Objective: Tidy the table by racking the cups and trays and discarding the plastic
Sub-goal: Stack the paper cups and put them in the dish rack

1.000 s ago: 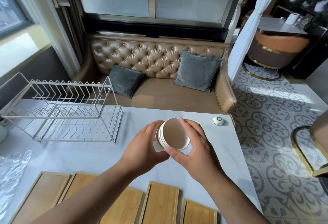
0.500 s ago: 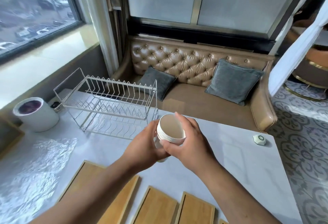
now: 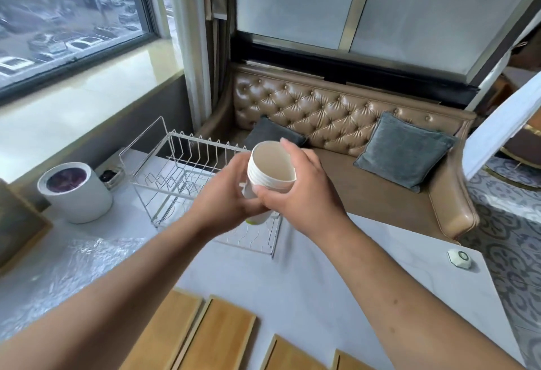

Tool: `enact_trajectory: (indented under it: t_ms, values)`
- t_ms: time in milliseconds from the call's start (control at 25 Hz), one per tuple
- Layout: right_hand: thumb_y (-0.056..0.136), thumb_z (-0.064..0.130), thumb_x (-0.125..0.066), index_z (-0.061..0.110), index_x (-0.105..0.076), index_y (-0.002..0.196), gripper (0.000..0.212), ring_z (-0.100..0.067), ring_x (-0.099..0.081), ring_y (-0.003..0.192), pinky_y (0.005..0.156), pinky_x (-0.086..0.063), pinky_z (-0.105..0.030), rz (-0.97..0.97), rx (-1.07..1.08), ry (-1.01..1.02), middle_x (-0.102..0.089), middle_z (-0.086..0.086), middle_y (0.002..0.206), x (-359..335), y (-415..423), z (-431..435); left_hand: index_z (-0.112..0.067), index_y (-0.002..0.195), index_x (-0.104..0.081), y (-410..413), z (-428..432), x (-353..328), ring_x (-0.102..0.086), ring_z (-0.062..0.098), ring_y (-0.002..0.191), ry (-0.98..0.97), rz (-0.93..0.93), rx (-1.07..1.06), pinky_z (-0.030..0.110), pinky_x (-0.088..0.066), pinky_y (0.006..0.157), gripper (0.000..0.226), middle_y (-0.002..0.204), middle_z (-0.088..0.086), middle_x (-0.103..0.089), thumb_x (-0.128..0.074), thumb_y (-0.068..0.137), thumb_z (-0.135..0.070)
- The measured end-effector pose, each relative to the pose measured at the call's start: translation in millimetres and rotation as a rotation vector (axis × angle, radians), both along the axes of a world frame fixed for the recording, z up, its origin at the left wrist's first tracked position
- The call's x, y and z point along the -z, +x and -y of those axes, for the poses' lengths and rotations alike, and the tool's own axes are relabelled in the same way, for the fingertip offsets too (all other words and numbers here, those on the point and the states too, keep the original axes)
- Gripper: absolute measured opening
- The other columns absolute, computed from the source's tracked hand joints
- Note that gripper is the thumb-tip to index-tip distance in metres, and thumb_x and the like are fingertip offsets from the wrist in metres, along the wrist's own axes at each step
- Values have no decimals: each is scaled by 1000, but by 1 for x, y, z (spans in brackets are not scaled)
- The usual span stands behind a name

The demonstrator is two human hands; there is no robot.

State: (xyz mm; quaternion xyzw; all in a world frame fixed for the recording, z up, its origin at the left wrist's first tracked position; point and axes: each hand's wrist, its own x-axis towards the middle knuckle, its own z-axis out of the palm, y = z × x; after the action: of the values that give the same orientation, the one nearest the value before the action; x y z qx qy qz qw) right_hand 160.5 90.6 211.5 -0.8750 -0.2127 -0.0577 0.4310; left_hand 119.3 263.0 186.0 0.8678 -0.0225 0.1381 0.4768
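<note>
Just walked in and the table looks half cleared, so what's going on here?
A person is tidying up. Both hands hold a nested stack of white cups in the air over the table, the left hand around its lower part and the right hand at the rim. The wire dish rack behind it looks empty. Several wooden trays lie flat on the table's near edge, and crinkled clear plastic lies to the left near a white bin.

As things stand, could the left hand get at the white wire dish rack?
Probably yes: the left hand hovers right over the white wire dish rack with nothing between, but it is busy holding the nested white cups with the right hand.
</note>
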Motion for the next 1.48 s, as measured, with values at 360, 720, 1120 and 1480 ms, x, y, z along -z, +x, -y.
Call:
enact_trajectory:
  t_ms: [360,720,1120,1480]
  values:
    - [71,51,-80,35,-34,155,97,-18,-56,123,97,-50,-36,27,90,-147,-43,8,142,6,75,-52,-27,122,-60,73,-47,34,-59,19,111,492,-29,-120,30,-45,84,64,115,-9,-68,-58,82,-76]
    - [74,50,-81,30,-30,158,100,-26,-55,128,105,-46,-38,-87,101,-310,-40,1,146,41,102,-66,-30,140,-58,73,-64,109,-50,25,136,751,-312,-141,46,-40,107,91,148,-4,-59,-18,83,-88]
    - [77,59,-75,29,-25,159,101,-31,-37,139,113,-38,-44,-81,139,-435,-42,-6,149,50,101,-64,-29,139,-60,74,-62,112,-52,26,134,764,-298,-163,46,-41,105,90,143,-2,-62,-19,83,-86]
    - [82,62,-66,31,-13,162,101,-32,-19,152,120,-26,-47,-52,99,-510,-24,-2,166,45,91,-42,-28,145,-55,67,-59,112,-38,28,147,735,-274,-173,55,-27,119,89,154,1,-54,-18,87,-85]
